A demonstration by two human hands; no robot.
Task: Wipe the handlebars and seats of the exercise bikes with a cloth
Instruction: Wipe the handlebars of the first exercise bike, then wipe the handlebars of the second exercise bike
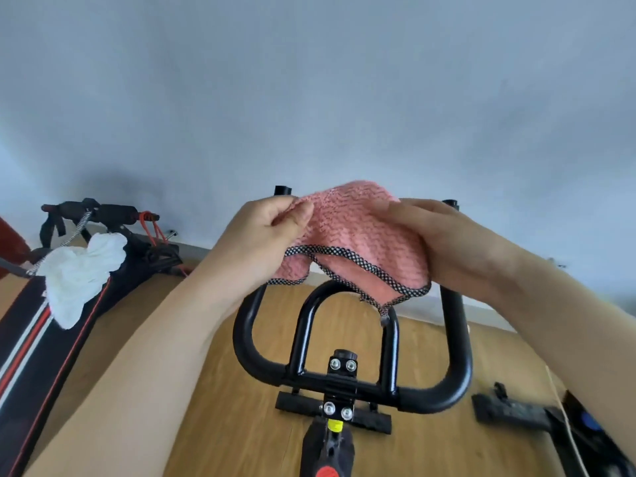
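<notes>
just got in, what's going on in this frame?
A person holds a pink cloth in both hands above the black handlebars of an exercise bike. The left hand pinches one edge; the right hand grips the other side. The cloth seems bunched up and held above the bars, so wiping looks not yet begun. A white rag lies on other gym gear to the left.

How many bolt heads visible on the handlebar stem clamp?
4: two bolts side by side above the handlebars, two below. Others may be hidden behind the clamp.
</notes>
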